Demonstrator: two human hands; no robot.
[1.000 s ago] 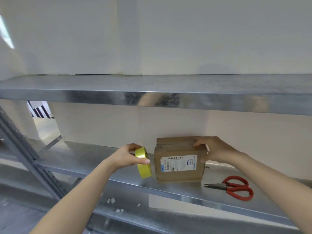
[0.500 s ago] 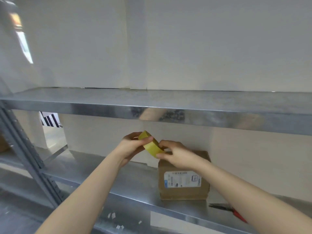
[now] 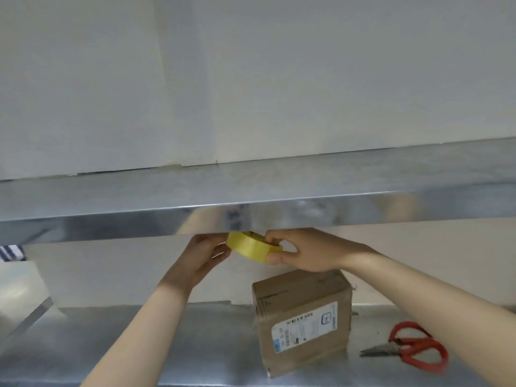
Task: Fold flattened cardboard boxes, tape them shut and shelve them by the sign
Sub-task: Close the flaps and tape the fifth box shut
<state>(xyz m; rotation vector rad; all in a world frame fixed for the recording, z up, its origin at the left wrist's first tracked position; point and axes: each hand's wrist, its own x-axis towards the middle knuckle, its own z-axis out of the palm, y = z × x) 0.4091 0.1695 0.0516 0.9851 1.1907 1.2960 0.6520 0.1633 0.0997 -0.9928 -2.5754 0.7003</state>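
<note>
Both hands pinch the tape roll above the box. Left hand grips its left edge; right hand its right.

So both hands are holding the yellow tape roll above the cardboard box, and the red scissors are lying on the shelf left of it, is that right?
Not quite: in the head view the red scissors lie on the shelf to the right of the cardboard box, not its left. The left hand and right hand do both hold the yellow tape roll above it.
</note>
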